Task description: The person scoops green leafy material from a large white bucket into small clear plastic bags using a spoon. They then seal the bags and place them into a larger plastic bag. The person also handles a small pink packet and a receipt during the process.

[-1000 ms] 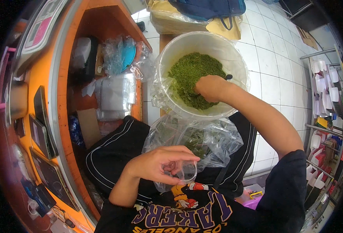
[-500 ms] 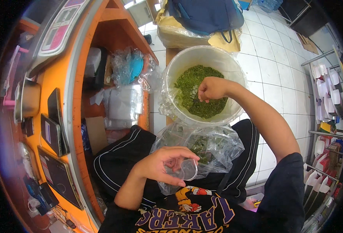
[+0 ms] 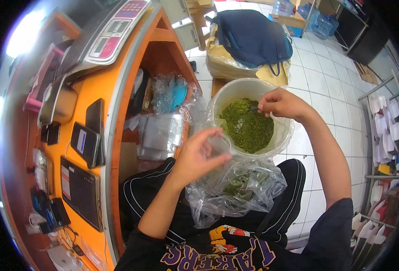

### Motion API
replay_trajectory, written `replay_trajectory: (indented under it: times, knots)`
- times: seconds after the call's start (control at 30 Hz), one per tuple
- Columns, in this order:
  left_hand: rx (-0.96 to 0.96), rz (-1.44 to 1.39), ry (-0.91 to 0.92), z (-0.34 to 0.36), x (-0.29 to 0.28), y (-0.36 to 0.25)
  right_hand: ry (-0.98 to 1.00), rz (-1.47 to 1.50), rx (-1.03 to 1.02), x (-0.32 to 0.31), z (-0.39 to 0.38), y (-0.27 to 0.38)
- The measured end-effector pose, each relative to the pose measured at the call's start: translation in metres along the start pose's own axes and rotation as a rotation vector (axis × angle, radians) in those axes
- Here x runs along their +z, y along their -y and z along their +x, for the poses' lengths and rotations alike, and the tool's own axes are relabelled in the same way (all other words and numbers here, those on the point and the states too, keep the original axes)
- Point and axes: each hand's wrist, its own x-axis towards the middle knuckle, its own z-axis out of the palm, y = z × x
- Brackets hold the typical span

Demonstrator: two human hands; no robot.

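My left hand (image 3: pixel 195 156) is curled round a small clear plastic cup (image 3: pixel 220 144), held at the near left rim of a large white bucket (image 3: pixel 283 135). Crumbled green dried leaves (image 3: pixel 253 135) lie in the lined bucket. Over its right side, my right hand (image 3: pixel 280 104) pinches the handle of a spoon (image 3: pixel 253 108); a brighter green heap sits at its far end, and the bowl is hardly visible. On my lap, below both hands, rests a clear plastic bag (image 3: pixel 199 203) with more green leaves inside.
On my left stands an orange counter (image 3: pixel 79 176) with a scale (image 3: pixel 113 38), phones (image 3: pixel 85 143) and a tablet (image 3: pixel 79 192). Its lower shelf holds plastic bags (image 3: pixel 161 135) and a blue round object (image 3: pixel 178 95). A blue backpack (image 3: pixel 253 38) lies beyond the bucket; a rack (image 3: pixel 387 131) stands right.
My left hand has brought the cup forward to the bucket's rim. The right hand has lifted back from the leaves with the spoon, and the view has shifted.
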Motion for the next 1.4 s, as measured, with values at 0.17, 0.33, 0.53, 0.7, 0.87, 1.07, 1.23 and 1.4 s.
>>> replay_trajectory:
  times: [0.17,0.33,0.53,0.7,0.87,1.07,1.23,1.4]
  knots:
    - [0.139,0.353,-0.247,0.040,0.014,-0.006,-0.073,-0.130,-0.071,-0.011,-0.038,0.043]
    - [0.103,0.251,-0.225,0.050,0.033,-0.026,-0.135,-0.356,-0.188,-0.007,-0.054,0.052]
    - [0.123,0.326,-0.227,0.049,0.045,-0.026,-0.223,-0.743,-0.185,0.008,-0.060,0.073]
    - [0.176,0.399,-0.257,0.050,0.049,-0.023,-0.288,-0.915,-0.198,0.021,-0.071,0.095]
    - [0.133,0.282,-0.272,0.048,0.052,-0.034,-0.374,-1.063,-0.151,0.034,-0.086,0.110]
    - [0.124,0.222,-0.259,0.053,0.061,-0.031,-0.434,-1.204,-0.288,0.049,-0.104,0.120]
    - [0.131,0.065,-0.269,0.056,0.068,-0.026,-0.461,-1.288,-0.353,0.066,-0.115,0.126]
    - [0.172,-0.072,-0.291,0.058,0.072,-0.028,-0.506,-1.317,-0.381,0.076,-0.120,0.124]
